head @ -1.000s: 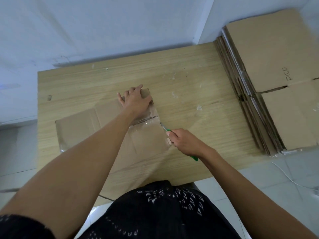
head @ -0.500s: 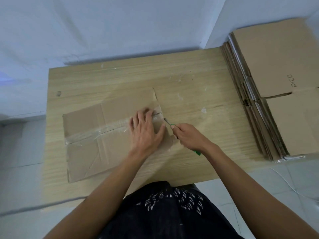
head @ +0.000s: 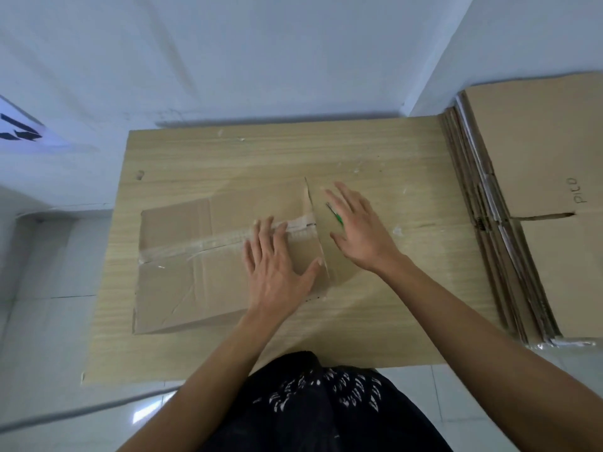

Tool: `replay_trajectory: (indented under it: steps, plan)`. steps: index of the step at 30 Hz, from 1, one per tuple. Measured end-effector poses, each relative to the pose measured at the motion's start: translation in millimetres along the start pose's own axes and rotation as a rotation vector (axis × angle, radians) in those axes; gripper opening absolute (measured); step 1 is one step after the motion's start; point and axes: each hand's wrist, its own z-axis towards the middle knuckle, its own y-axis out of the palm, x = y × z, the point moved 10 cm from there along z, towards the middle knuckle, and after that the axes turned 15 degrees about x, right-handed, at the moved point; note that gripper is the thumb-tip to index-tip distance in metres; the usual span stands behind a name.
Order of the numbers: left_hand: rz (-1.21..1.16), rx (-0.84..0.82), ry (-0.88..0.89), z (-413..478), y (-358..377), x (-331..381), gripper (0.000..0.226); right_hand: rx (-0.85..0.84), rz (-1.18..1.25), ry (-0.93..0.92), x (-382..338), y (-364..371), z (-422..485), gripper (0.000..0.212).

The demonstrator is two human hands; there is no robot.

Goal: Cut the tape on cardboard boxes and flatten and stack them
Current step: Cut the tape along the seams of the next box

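A flattened cardboard box [head: 195, 272] with a strip of clear tape [head: 208, 244] across it lies on the wooden table [head: 375, 151]. My left hand [head: 277, 265] presses flat on the box's right part, fingers spread over the tape. My right hand [head: 362, 233] hovers open just right of the box's edge, fingers straight. A small green-handled cutter [head: 335, 215] lies on the table under the right hand's fingers, and the hand does not grip it.
A tall stack of flattened cardboard boxes [head: 538, 197], the top one marked "PICO", fills the table's right end. White walls stand behind the table. Tiled floor [head: 49, 321] shows left of and below it. Bare tabletop lies behind the box.
My right hand has let go of the green cutter and opened, moving up and right of the box edge. My left hand stays pressing on the box near the tape.
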Motion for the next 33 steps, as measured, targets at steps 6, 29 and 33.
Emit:
replay_trajectory:
  steps: [6, 29, 33]
  plan:
    - [0.195, -0.197, -0.088, -25.2, 31.9, 11.9, 0.13, -0.318, -0.22, -0.536, -56.8, 22.7, 34.7, 0.092]
    - [0.104, -0.232, 0.174, 31.2, -5.6, -57.8, 0.067, -0.063, -0.13, -0.421, -62.6, 12.2, 40.2, 0.026]
    - [0.109, -0.266, 0.211, 36.2, -13.7, -66.4, 0.072, 0.102, -0.292, -0.678, -87.1, 24.2, 18.3, 0.02]
